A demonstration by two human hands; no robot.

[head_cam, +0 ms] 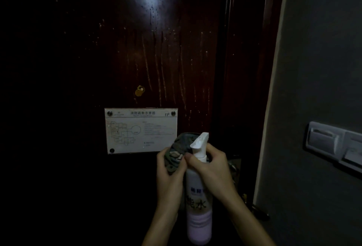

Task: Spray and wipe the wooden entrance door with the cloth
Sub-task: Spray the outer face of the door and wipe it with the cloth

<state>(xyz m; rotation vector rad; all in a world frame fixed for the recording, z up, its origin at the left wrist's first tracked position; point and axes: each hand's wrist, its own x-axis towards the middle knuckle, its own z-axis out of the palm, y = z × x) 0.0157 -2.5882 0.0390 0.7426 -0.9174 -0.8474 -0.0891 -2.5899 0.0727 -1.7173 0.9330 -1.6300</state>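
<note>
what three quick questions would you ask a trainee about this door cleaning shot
1. True or false: the left hand holds the cloth.
2. The right hand holds: A. the cloth B. the spray bottle, by its neck C. nothing
3. Fill in: running drips streak the door ___ the sign.

Key: 1 true; 2 B; 3 above
</note>
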